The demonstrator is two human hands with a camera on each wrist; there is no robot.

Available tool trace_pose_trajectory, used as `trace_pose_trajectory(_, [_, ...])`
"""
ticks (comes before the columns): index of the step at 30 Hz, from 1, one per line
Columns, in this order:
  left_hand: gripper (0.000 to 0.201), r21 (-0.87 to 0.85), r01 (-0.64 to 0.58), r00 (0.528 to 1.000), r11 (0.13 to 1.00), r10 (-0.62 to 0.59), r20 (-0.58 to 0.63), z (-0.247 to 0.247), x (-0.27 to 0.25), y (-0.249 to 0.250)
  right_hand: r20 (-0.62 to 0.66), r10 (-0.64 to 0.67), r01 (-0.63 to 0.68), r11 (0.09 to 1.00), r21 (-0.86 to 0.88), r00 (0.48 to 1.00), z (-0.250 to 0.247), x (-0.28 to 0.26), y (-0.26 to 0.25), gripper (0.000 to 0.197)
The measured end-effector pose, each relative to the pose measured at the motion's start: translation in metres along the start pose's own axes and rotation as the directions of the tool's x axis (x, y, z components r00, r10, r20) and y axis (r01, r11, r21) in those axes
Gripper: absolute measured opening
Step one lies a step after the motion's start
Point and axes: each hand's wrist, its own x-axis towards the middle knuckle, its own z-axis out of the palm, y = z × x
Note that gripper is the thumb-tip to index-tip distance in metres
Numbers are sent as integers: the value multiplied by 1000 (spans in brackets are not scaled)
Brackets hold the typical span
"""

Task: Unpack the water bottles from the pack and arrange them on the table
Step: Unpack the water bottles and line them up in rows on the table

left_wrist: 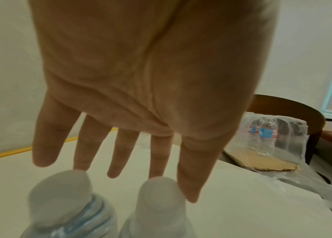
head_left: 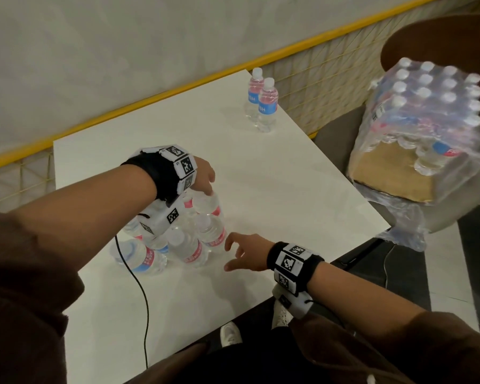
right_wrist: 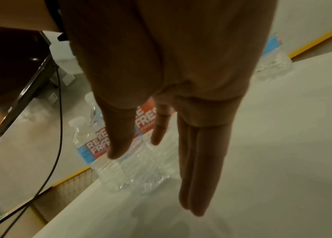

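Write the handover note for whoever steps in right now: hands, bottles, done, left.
Left hand: open, fingers spread over the caps of the near cluster of bottles, no grip on any.
Right hand: open, beside that cluster, holding nothing.
Done: the cluster stands upright on the table; two more bottles stand at its far corner.
Left: the pack on the chair, wrap torn open, is mostly full. Unpack it and arrange the rest.

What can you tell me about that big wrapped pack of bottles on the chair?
The pack is a block of small water bottles with white caps, in clear plastic wrap over a brown cardboard base. The wrap is torn open at the near end, loose plastic hanging down. It rests tilted on a chair beside the table. Neither hand touches it.
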Motion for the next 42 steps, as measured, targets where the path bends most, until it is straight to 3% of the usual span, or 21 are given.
trace_pose_trajectory(5, [59, -42, -29, 996, 999, 32, 79, 10, -1, -9, 147, -92, 102, 993, -57, 985, 20, 13, -13, 71])
trace_pose_trajectory(12, [58, -58, -85, 991, 995, 91, 96, 13, -3, -14, 144, -102, 106, 994, -22, 984, 33, 33, -28, 71])
trace_pose_trajectory(19, [61, -52, -56, 987, 997, 63, 145, 11, -7, -11, 181, -139, 127, 989, 73, 974, 41, 36, -33, 81])
trace_pose_trajectory(22, [62, -23, -67, 995, 998, 68, 74, -1, -9, 2, 214, -123, 128, 992, -6, 969, 29, 29, -28, 71])
trace_pose_trajectory(26, [53, -147, -198, 980, 969, 193, -45, -27, -8, 45, 245, -69, 102, 987, -128, 967, -1, 14, -8, 56])
trace_pose_trajectory(31, [49, -202, -346, 938, 916, 330, -108, -54, 22, 128, 119, 69, -74, 997, 34, 991, -57, -13, 63, 46])
trace_pose_trajectory(36, [46, -265, -390, 913, 882, 333, -237, -76, 75, 198, -74, 221, -189, 932, 311, 972, -112, -59, 141, 36])
trace_pose_trajectory(39, [50, -308, -413, 893, 857, 315, -322, -93, 107, 227, -166, 320, -214, 862, 460, 933, -134, -80, 180, 32])
trace_pose_trajectory(42, [59, -375, -426, 872, 823, 264, -412, -118, 132, 256, -332, 440, -189, 794, 578, 834, -157, -98, 214, 36])
